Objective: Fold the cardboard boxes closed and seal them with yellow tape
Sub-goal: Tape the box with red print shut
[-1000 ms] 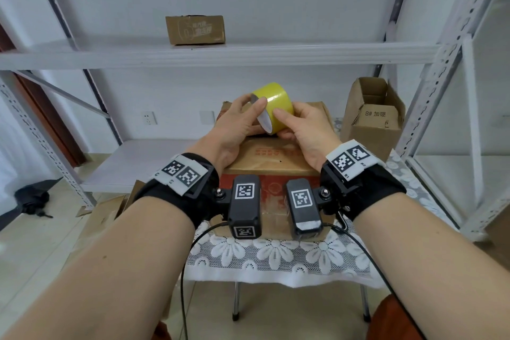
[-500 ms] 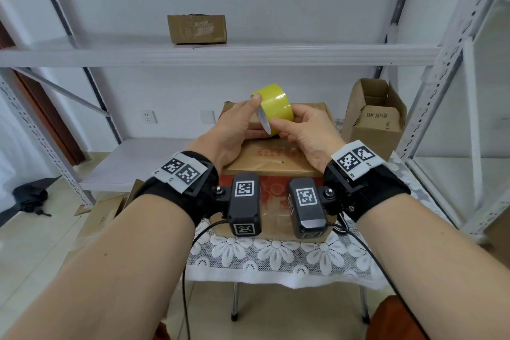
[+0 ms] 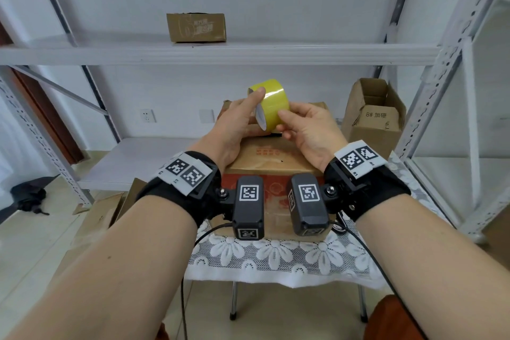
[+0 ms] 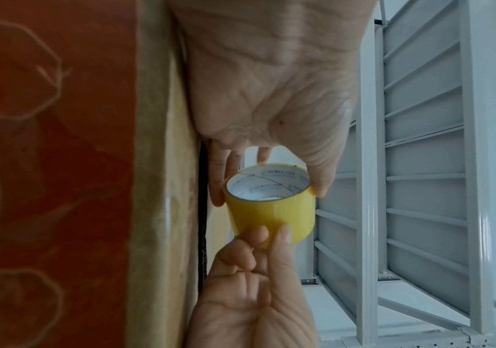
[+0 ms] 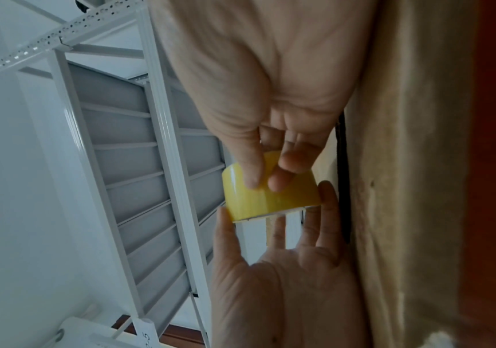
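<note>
Both hands hold a yellow tape roll (image 3: 273, 103) in the air just above a shut cardboard box (image 3: 265, 157) with a red front. My left hand (image 3: 255, 113) grips the roll by its rim (image 4: 270, 169), thumb on one side and fingers on the other. The white core faces the left wrist view. My right hand (image 3: 283, 121) pinches the roll's outer yellow face (image 5: 270, 197) with thumb and curled fingertips. No loose tape end shows in any view. The box (image 4: 47, 164) fills one side of both wrist views.
The box stands on a small table with a white lace cloth (image 3: 276, 259). An open cardboard box (image 3: 375, 116) sits at the right. A small box (image 3: 196, 27) lies on the grey metal shelf (image 3: 303, 51). Flattened cardboard (image 3: 102, 218) leans low on the left.
The roll has stayed above the box. My left finger has slid up to the top of the rim, and my right thumb has shifted a little across the yellow face.
</note>
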Demonstrator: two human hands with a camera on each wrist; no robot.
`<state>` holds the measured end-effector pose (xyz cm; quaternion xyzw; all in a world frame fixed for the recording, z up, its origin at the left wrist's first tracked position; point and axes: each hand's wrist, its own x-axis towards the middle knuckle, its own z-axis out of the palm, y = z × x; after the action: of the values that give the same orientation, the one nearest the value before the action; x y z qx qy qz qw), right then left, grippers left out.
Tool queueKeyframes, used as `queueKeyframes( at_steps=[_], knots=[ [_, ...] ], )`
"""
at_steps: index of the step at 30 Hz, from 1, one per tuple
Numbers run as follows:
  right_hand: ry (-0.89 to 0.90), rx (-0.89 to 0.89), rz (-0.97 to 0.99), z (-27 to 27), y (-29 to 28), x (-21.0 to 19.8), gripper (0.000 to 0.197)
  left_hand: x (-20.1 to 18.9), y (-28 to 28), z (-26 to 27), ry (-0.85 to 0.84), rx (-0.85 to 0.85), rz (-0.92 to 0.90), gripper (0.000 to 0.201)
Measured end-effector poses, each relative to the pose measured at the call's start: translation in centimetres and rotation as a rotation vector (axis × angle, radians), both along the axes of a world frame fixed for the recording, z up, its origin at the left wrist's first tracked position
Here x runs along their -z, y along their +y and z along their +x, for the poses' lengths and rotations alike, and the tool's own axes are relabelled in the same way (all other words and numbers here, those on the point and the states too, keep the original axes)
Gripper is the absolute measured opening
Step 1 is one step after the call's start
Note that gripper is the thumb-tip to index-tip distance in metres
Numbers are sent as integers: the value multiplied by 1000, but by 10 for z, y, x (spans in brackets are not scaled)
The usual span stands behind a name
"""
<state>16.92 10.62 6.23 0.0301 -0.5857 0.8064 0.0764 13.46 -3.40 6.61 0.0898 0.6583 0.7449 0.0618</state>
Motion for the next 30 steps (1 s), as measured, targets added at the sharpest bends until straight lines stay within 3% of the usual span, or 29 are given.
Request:
queueKeyframes(
  at_steps=[3,5,9,13,17,23,30],
  knots=[
    [2,-11,68,1,0,2,12,2,1,0,39,3,-33,63],
    [-33,25,99,1,-1,2,7,3,2,0,43,19,-72,73],
    [-100,97,42,0,2,-1,18,6,2,0,44,21,-118,91],
    [-62,55,-48,1,2,-1,2,3,4,0,5,-41,-96,87],
    [-36,-15,-64,3,2,0,18,-2,6,4,-11,-65,-139,75],
    [-91,-9,53,8,-1,-4,17,-5,7,12,28,18,-226,57],
    [-69,-69,63,8,-1,-3,14,-4,4,10,-17,-11,-156,53]
  ],
)
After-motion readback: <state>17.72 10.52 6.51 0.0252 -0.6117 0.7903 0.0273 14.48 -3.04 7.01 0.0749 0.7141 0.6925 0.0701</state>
